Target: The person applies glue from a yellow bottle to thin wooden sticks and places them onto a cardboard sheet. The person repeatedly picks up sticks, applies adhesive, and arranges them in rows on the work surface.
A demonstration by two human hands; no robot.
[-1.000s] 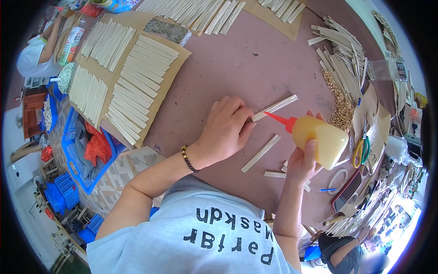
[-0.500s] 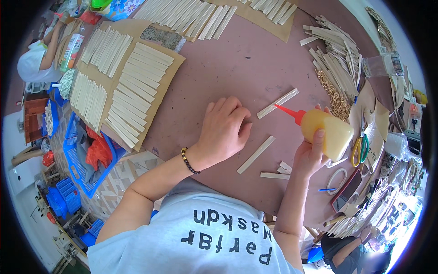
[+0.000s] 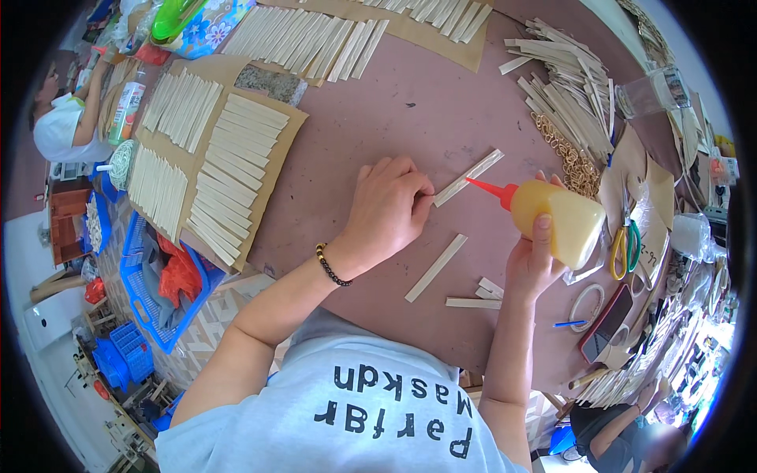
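Note:
In my right hand (image 3: pixel 536 256) is a squeeze bottle (image 3: pixel 564 221) of pale yellow liquid, probably glue, its fingers wrapped round the body. The bottle lies tilted, and its red pointed nozzle reaches left to the side of a thin wooden strip (image 3: pixel 477 172); whether tip and strip touch I cannot tell. My left hand (image 3: pixel 389 206) is closed, thumb and forefinger pinched at the near end of that strip. A dark bead bracelet circles the left wrist. Closer to me lie another single strip (image 3: pixel 436 268) and a few short pieces (image 3: pixel 487 292).
Rows of strips lie on brown cardboard (image 3: pixel 272 165) at the left and far side. A loose strip pile (image 3: pixel 564 75), gold rings (image 3: pixel 579 169), scissors (image 3: pixel 625 244) and a phone (image 3: pixel 607 323) lie on the right. A blue basket (image 3: pixel 150 307) stands lower left. Other people sit far left and lower right.
My left hand has come right, from just short of the wooden strip to its near end. The bottle stays tilted by the strip. The whole view has shifted slightly.

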